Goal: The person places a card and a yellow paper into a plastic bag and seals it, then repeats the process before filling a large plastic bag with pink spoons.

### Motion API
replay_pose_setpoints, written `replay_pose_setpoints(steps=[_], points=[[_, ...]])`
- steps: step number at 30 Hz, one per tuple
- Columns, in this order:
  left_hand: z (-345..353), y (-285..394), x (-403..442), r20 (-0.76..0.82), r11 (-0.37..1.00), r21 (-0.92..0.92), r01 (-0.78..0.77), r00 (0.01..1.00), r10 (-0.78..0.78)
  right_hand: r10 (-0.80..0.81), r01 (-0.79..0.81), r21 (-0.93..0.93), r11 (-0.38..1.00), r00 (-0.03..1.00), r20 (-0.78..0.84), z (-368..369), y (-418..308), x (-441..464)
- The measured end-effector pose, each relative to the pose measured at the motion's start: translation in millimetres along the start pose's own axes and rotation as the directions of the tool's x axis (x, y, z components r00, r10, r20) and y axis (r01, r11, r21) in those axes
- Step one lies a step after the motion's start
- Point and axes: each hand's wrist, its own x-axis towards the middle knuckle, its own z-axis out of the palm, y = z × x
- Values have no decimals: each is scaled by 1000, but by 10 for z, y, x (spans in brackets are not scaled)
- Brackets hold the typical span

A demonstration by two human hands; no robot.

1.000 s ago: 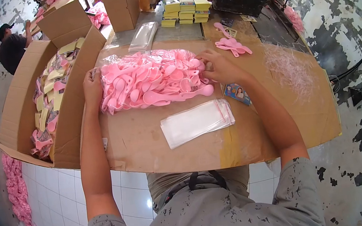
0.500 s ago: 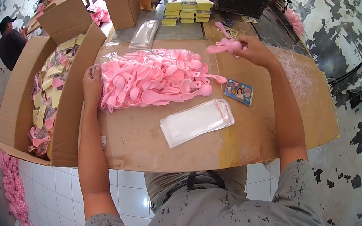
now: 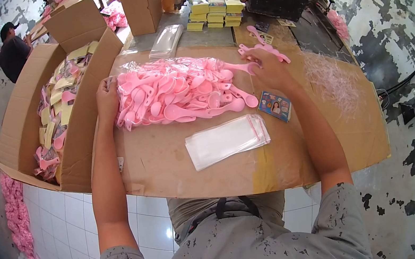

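Observation:
A clear plastic bag (image 3: pixel 175 92) full of pink plastic spoons lies on its side on the cardboard-covered table. My left hand (image 3: pixel 107 97) is closed on the bag's left edge. At the bag's right end, my right hand (image 3: pixel 269 71) pinches a pink spoon (image 3: pixel 239 67) that sticks out among the others. Just beyond those fingers, several loose pink spoons (image 3: pixel 275 52) lie on the cardboard. Nearer to me are a stack of clear plastic sleeves (image 3: pixel 226 141) and a small pile of blue printed cards (image 3: pixel 275 106).
An open carton (image 3: pixel 72 136) of packed spoons stands at the left. More clear sleeves (image 3: pixel 166 42) and stacks of yellow-edged cards (image 3: pixel 214 10) lie at the back. Shredded plastic strands (image 3: pixel 331 76) spread at the right. Another person (image 3: pixel 15 53) sits far left.
My right hand has moved left and toward me, from the loose spoons to the bag's right end. The spoons it held now lie on the cardboard. My left hand stays on the bag.

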Motion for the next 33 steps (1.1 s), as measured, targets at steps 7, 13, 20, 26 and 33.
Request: replay_pose_setpoints(steps=[7, 13, 20, 26, 33], points=[[37, 13, 3, -34, 999, -45, -9, 999, 8, 326, -371, 20, 928, 839, 436, -199, -444, -389], [29, -16, 5, -52, 1000, -1, -28, 998, 28, 97, -46, -191, 981, 960, 263, -104, -258, -444], [19, -42, 13, -34, 999, 3, -51, 998, 51, 212, -202, -385, 901, 977, -15, -661, 272, -51], [18, 79, -40, -18, 999, 26, -19, 1000, 20, -350, 350, -198, 916, 936, 34, 143, -67, -1], [4, -13, -6, 4, 1000, -8, -11, 1000, 11, -133, 184, -134, 974, 936, 325, 205, -204, 39]])
